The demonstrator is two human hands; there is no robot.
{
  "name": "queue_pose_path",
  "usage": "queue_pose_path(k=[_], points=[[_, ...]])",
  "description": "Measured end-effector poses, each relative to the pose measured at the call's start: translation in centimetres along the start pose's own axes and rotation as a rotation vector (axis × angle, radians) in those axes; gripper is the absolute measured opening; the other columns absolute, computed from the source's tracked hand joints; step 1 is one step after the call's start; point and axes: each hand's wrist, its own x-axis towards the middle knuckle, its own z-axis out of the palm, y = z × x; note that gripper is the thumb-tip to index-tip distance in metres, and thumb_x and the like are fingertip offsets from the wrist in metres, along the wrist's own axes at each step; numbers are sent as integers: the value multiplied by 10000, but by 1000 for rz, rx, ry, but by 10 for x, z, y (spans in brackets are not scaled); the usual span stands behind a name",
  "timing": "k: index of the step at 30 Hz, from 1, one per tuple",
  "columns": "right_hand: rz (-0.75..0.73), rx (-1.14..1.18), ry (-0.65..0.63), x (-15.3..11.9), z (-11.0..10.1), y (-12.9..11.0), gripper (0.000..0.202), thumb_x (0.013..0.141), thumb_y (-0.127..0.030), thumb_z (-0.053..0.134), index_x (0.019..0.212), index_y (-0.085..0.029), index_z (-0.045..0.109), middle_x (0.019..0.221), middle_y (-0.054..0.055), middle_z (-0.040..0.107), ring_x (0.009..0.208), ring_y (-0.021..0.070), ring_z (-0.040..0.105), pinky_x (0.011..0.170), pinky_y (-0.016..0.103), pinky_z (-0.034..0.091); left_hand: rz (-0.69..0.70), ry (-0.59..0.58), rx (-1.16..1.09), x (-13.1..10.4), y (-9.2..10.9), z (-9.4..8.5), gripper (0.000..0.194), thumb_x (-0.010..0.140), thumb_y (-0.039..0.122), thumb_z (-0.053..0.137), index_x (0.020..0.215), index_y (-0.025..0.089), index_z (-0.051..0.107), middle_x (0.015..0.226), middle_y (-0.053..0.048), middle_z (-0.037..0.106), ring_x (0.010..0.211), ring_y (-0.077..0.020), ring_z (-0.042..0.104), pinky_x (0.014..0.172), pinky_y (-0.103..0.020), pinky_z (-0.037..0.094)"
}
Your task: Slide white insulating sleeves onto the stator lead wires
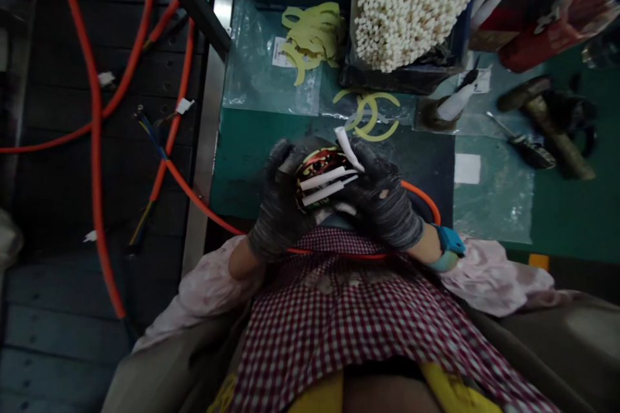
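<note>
Both my hands wear dark grey gloves and meet close to my body over the front edge of the green bench (242, 155). My left hand (281, 206) cups a round wound motor stator (320, 164) with copper and orange wire. My right hand (380, 197) grips its other side and pinches white sleeve tubes (327, 184) that lie across the stator. One more white tube (347, 147) sticks up above my right fingers. An orange cable (426, 197) runs from under my right hand.
A large bundle of white tubes (411, 6) stands at the back. Yellow bands (314, 35) lie on clear plastic bags (261, 71). A hammer (547, 119) and a red packet (557, 29) are at right. Orange cables (97, 129) hang left of the bench's metal edge (213, 97).
</note>
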Motion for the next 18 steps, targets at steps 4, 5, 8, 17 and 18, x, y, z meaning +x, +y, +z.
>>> queue_pose_path(k=[4, 5, 8, 17, 18], points=[[-52, 14, -26, 3, -18, 18, 527, 1099, -511, 694, 1592, -327, 684, 1635, 117, 702, 1462, 388, 705, 1211, 655, 624, -56, -7, -41, 7, 7, 7, 991, 948, 520, 916, 1739, 343, 346, 1707, -168, 506, 1716, -446, 398, 1398, -690, 444], [-95, -7, -48, 3, -22, 24, 466, 1089, -515, 712, 1512, -322, 750, 1647, 122, 692, 1483, 400, 688, 1224, 673, 609, -59, -7, -43, 10, 9, 7, 970, 950, 507, 913, 1730, 341, 360, 1714, -162, 504, 1717, -443, 399, 1403, -692, 438], [-210, -76, -134, 4, -28, 38, 332, 1109, -513, 685, 1290, -300, 864, 1668, 140, 671, 1527, 416, 643, 1260, 700, 567, -58, -50, -44, 18, 13, 5, 915, 954, 467, 894, 1707, 326, 394, 1733, -154, 507, 1719, -453, 394, 1417, -720, 399], [-253, -149, -164, 1, -26, 43, 328, 1128, -501, 635, 1281, -316, 858, 1651, 117, 672, 1481, 393, 650, 1210, 676, 611, -55, -160, -25, 26, 17, 2, 930, 897, 347, 830, 1732, 306, 423, 1749, -147, 524, 1730, -472, 375, 1403, -712, 408], [-230, -175, -150, 0, -24, 40, 320, 1123, -488, 646, 1272, -306, 862, 1643, 125, 677, 1480, 399, 652, 1200, 675, 619, -62, -149, -22, 26, 20, 3, 913, 905, 339, 822, 1728, 313, 429, 1750, -138, 528, 1728, -468, 384, 1400, -709, 412]])
